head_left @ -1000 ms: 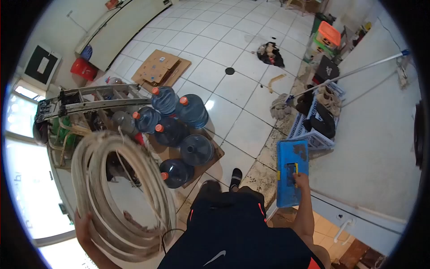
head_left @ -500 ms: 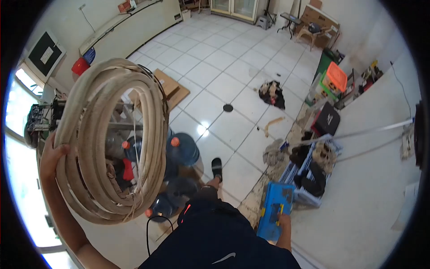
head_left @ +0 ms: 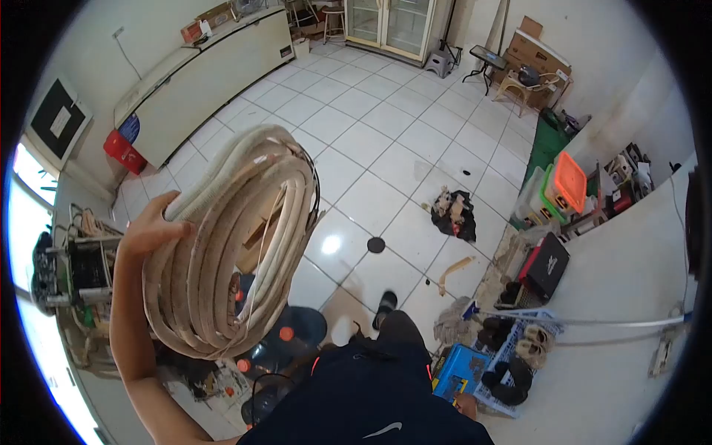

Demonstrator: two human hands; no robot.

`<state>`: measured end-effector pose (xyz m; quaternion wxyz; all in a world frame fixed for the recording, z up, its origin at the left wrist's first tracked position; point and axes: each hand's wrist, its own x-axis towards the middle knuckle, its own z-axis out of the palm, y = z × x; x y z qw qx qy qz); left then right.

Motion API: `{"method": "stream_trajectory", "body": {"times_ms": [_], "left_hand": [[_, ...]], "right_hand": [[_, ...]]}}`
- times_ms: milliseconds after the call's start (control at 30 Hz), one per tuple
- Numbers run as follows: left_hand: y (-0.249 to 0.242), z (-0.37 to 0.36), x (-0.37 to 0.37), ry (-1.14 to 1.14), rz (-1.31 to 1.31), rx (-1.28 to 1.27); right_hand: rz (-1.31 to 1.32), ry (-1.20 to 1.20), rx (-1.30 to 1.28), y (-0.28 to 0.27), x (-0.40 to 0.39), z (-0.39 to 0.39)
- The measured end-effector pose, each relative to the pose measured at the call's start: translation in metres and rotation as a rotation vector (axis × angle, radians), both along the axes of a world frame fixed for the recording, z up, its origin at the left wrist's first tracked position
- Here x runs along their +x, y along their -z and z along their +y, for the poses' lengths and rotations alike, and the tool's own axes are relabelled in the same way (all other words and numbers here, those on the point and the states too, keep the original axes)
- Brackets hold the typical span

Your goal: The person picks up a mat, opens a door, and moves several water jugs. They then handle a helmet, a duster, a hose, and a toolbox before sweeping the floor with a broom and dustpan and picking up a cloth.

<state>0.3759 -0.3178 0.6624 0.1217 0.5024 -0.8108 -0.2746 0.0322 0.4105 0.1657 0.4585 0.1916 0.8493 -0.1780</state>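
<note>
A big coil of pale wrapped hose (head_left: 200,252) hangs upright at the left of the view, and my left hand (head_left: 157,224) is closed round its left side. Low on the right, my right hand (head_left: 466,405) is at the near end of a blue case (head_left: 461,371) with yellow latches. My body partly covers that hand, and its fingers are mostly hidden. Large blue water bottles (head_left: 302,326) with orange caps stand on the floor behind and below the coil.
A blue crate of shoes (head_left: 512,363) and a mop head (head_left: 454,320) are at the right. Ahead on the tiles lie a black bag (head_left: 454,215) and a drain cover (head_left: 376,245). A long white freezer (head_left: 215,81) lines the left wall.
The coil has shifted right and turned more edge-on, with my left hand still round it. The blue case and my right hand have moved lower in view. The view reaches further across the room.
</note>
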Motion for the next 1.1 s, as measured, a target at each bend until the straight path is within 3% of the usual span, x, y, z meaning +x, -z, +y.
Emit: {"method": "stream_trajectory", "body": {"times_ms": [33,133,200,267,300,400,533,700,733,833,867,967,1033,1100], "left_hand": [[0.0,-0.019,-0.02,0.022,-0.01,0.064],[0.003,-0.072,-0.08,0.029,-0.072,0.172],[0.029,-0.127,-0.1,-0.001,-0.113,0.147],[0.034,-0.157,-0.131,-0.06,-0.177,0.088],[0.032,-0.175,-0.148,-0.058,-0.181,0.124],[0.036,-0.22,-0.187,-0.07,-0.142,0.213],[0.051,-0.292,-0.222,-0.148,-0.081,0.25],[0.11,-0.387,-0.245,-0.272,-0.031,0.24],[0.103,-0.405,-0.268,-0.279,-0.034,0.295],[0.151,-0.476,-0.285,-0.376,0.018,0.347],[0.157,-0.501,-0.297,-0.369,0.032,0.341],[0.151,-0.575,-0.353,-0.325,0.109,0.43],[0.204,-0.627,-0.352,-0.313,0.052,0.304],[0.227,-0.676,-0.363,-0.291,0.01,0.24]], "right_hand": [[-0.005,-0.011,0.004,-0.017,-0.014,-0.036],[0.138,-0.688,-0.33,0.133,-0.081,-0.003],[0.506,-1.173,-0.585,0.093,-0.127,-0.101],[0.666,-1.212,-0.743,0.066,-0.161,-0.173],[0.635,-1.179,-0.693,0.059,-0.184,-0.21],[0.386,-0.848,-0.257,0.046,-0.249,-0.329],[0.251,-0.598,0.126,0.044,-0.34,-0.472],[0.305,-0.616,0.001,0.041,-0.444,-0.612],[0.302,-0.617,-0.004,0.043,-0.462,-0.642],[0.415,-0.563,-0.038,0.015,-0.502,-0.737],[0.314,-0.576,0.046,0.012,-0.523,-0.769],[0.433,-0.633,0.093,-0.009,-0.568,-0.846],[0.451,-0.664,0.127,-0.023,-0.599,-0.893],[0.425,-0.647,0.143,-0.026,-0.618,-0.938]]}}
